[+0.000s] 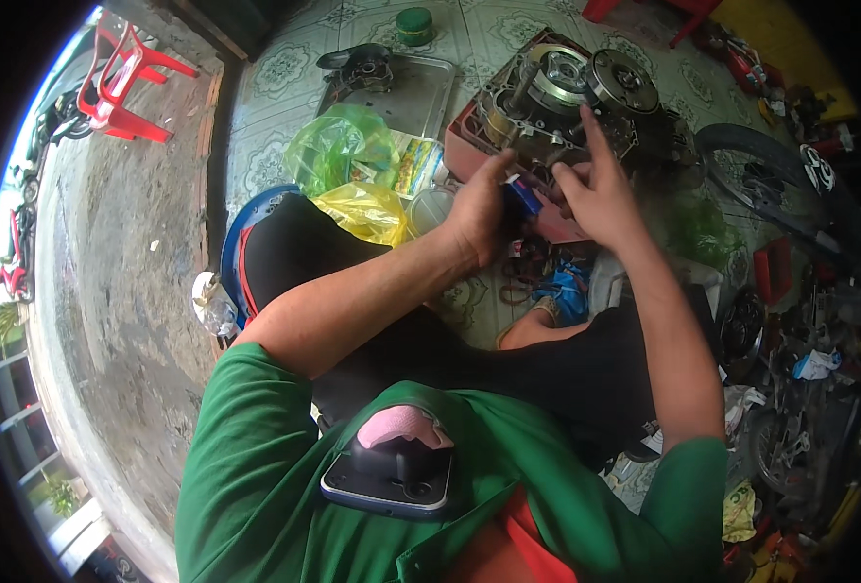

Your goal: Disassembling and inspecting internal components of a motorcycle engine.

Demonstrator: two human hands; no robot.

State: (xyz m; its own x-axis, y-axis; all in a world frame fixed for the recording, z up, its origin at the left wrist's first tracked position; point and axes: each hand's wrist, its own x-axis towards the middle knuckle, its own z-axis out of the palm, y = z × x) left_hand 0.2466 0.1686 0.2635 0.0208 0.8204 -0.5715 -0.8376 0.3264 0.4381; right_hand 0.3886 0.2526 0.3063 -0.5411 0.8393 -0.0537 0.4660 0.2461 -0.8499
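Evidently, on my feed, the left hand (481, 216) is at one o'clock beside a small blue cylinder (525, 195), markings too small to read; whether it grasps that, I cannot tell. My right hand (598, 199), index outstretched, others curled, points toward the grey metal engine (559, 76), one o'clock, resting in or on a pinkish-red plastic crate (463, 160). At twelve, a silver tray (437, 92) carries a dark metal part (362, 70).

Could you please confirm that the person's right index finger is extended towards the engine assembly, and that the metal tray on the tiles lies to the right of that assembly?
Not quite: the head view shows the metal tray to the left of the engine assembly. The right hand does extend its index finger towards it.
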